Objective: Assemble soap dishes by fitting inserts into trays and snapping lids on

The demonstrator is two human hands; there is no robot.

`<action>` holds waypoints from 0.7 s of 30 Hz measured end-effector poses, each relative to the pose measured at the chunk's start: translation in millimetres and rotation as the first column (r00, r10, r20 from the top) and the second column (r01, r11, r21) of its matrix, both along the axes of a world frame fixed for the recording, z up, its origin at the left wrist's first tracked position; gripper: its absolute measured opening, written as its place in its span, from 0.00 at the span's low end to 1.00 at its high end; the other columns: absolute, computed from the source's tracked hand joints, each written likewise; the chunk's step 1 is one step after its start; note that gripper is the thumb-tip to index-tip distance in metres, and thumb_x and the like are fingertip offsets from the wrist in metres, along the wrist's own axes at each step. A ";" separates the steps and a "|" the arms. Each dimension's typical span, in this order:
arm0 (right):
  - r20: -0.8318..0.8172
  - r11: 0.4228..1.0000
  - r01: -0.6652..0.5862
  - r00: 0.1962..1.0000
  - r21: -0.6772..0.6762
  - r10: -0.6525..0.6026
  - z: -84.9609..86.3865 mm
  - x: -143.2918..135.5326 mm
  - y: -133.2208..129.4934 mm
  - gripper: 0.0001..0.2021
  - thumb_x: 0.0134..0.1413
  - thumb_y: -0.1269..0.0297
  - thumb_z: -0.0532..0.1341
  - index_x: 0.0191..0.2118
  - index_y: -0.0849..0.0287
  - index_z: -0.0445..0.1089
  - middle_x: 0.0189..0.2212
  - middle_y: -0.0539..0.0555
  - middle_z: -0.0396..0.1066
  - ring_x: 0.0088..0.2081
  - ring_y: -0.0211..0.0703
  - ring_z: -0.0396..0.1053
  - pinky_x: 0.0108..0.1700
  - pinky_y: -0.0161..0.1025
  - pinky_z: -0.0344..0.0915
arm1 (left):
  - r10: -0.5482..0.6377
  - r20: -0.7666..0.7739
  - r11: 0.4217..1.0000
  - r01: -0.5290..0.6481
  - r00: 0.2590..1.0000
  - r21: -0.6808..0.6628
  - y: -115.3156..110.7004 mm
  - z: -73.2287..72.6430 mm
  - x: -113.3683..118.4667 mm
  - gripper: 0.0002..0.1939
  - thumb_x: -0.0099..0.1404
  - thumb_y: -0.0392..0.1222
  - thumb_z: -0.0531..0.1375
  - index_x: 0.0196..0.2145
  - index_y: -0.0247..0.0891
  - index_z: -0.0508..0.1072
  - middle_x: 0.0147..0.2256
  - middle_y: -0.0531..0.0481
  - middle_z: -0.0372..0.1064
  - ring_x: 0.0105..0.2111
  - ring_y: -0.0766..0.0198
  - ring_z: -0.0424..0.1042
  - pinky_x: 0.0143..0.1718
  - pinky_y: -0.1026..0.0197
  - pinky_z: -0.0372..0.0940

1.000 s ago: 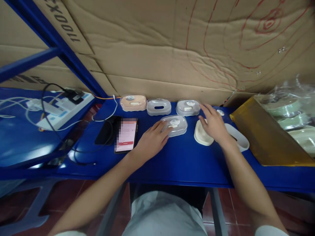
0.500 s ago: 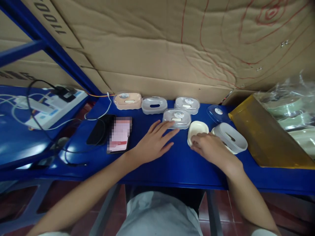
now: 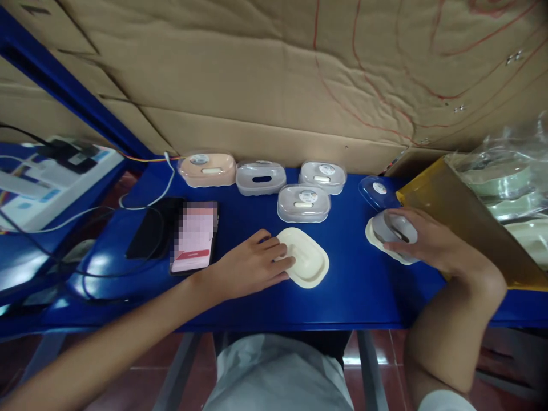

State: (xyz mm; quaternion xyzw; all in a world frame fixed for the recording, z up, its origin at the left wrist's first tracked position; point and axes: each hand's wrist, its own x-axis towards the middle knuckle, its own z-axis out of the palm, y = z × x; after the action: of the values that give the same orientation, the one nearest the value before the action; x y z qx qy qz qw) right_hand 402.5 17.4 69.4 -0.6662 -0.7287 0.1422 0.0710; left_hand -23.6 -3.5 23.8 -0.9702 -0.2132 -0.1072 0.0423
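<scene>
My left hand [image 3: 264, 264] pinches the left edge of a shallow cream tray [image 3: 310, 260], which is tilted a little over the blue table. My right hand [image 3: 422, 237] is closed round a grey oval box body with a slot [image 3: 389, 226]. Beneath that body, another cream tray [image 3: 375, 238] shows at its left side. A clear lid with a round sticker [image 3: 374, 191] lies behind my right hand. Just beyond the left-hand tray stands a clear-lidded soap box [image 3: 303, 208].
Along the cardboard wall stand a peach lidded box [image 3: 209, 171], a grey slotted box [image 3: 261, 181] and another clear-lidded box [image 3: 323, 180]. At left lie a phone [image 3: 194, 237], a black pouch [image 3: 149, 231] and a power strip [image 3: 88, 171]. A carton [image 3: 454, 228] with bagged pieces borders the right side.
The cream tray has moved left, from my right hand to my left hand. My right hand has shifted right and taken hold of the grey box body.
</scene>
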 end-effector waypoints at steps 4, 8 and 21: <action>-0.065 0.984 0.071 0.994 -0.165 -0.083 -3.7 11.8 5.1 0.42 0.48 0.42 0.73 0.68 0.49 0.66 0.66 0.61 0.71 0.63 0.67 0.72 0.63 0.58 0.72 | 0.051 0.075 0.997 -0.046 0.996 -0.060 2.2 0.6 -5.9 0.22 0.72 0.49 0.69 0.59 0.40 0.74 0.59 0.38 0.73 0.56 0.47 0.74 0.58 0.45 0.64; -0.106 0.961 0.117 0.983 -0.249 -0.147 2.0 2.0 3.7 0.46 0.47 0.38 0.73 0.70 0.46 0.64 0.67 0.61 0.69 0.64 0.66 0.71 0.60 0.53 0.74 | 0.147 0.116 0.967 -0.118 0.982 -0.227 2.9 -5.4 -10.9 0.31 0.69 0.43 0.68 0.66 0.36 0.68 0.69 0.32 0.62 0.67 0.41 0.65 0.66 0.42 0.61; -0.005 0.838 -0.540 0.840 0.077 0.542 0.8 -128.2 -26.6 0.32 0.66 0.51 0.68 0.71 0.43 0.61 0.75 0.59 0.59 0.72 0.63 0.62 0.69 0.64 0.64 | 0.216 0.144 0.975 -0.204 0.966 -0.094 -11.6 -9.2 -9.9 0.51 0.64 0.72 0.68 0.71 0.37 0.62 0.57 0.35 0.74 0.54 0.44 0.73 0.60 0.40 0.60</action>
State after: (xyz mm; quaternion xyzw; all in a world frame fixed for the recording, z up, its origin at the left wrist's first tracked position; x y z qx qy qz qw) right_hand 274.3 -9.2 70.2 -0.4284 -0.8907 0.1388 0.0615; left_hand -33.5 -15.1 14.7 -0.9319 -0.3214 -0.1680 -0.0014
